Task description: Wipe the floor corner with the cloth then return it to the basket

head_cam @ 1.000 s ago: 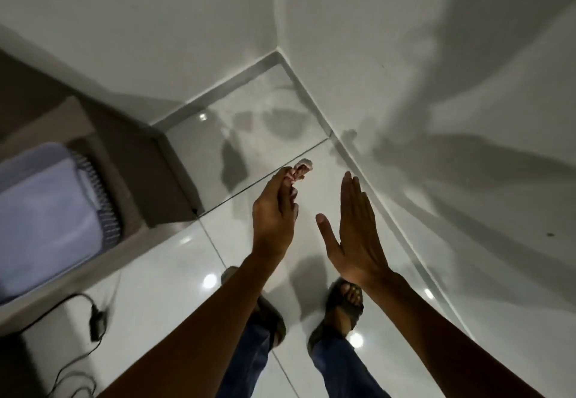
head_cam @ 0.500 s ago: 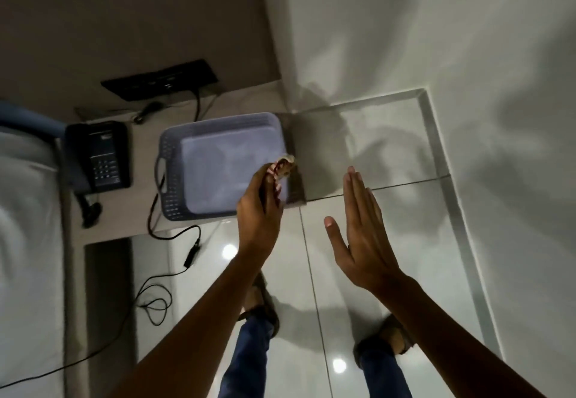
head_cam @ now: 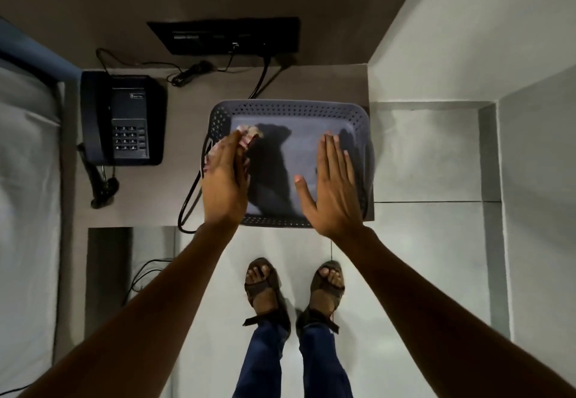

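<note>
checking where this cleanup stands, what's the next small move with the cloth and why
Probably open the left hand and let the cloth drop. That hand grips the bunched cloth above the left side of the grey basket, whose floor looks bare. The right hand is flat and open over the basket's right side, holding nothing, so the release looks like all that remains.

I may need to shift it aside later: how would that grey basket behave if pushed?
The basket looks like thin perforated plastic and empty, so probably light and easy to slide. It sits at the shelf edge, so a careless push might tip it off.
</note>
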